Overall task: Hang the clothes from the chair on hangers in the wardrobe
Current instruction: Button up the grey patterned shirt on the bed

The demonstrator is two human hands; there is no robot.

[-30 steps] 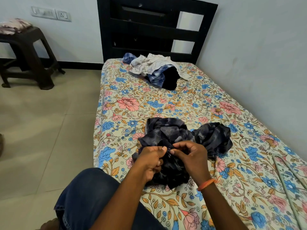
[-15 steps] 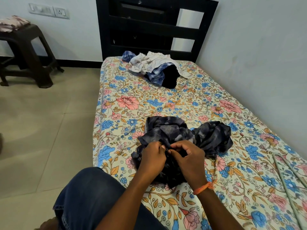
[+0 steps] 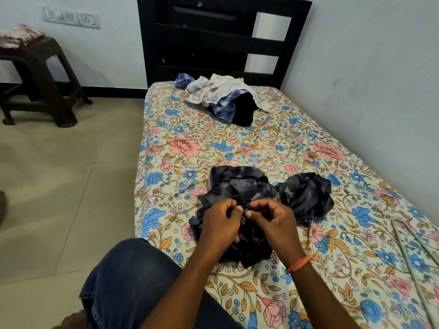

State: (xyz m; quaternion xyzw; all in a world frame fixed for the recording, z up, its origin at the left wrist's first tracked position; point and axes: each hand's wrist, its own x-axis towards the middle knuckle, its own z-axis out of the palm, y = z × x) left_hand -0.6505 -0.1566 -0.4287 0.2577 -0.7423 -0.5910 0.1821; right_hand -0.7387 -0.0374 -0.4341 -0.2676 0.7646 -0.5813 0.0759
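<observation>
Single bed [image 3: 237, 148] under a cream sheet printed with pink and blue flowers, pushed against a pale wall on the right. Black slatted headboard [image 3: 213, 43] at the far end. Grey tiled floor [image 3: 59, 186] to the left. Dark plastic stool [image 3: 40, 79] against the far wall, folded cloth [image 3: 19, 38] on top, white switch plate [image 3: 71, 19] above it.

Dark navy shirt [image 3: 240, 186] crumpled on the near half of the bed, spread left to right. Left hand [image 3: 219, 224] and right hand [image 3: 273, 222] close together over it, fingers curled, pinching a fold of the fabric between the fingertips. Orange thread band [image 3: 300, 263] round the right wrist.

Pile of clothes [image 3: 223, 96] near the headboard: white, blue check and black pieces heaped together. Metal wire hanger [image 3: 403, 248] flat on the sheet at the right edge, well apart from the shirt. Blue-jeaned knee [image 3: 133, 281] beside the mattress.
</observation>
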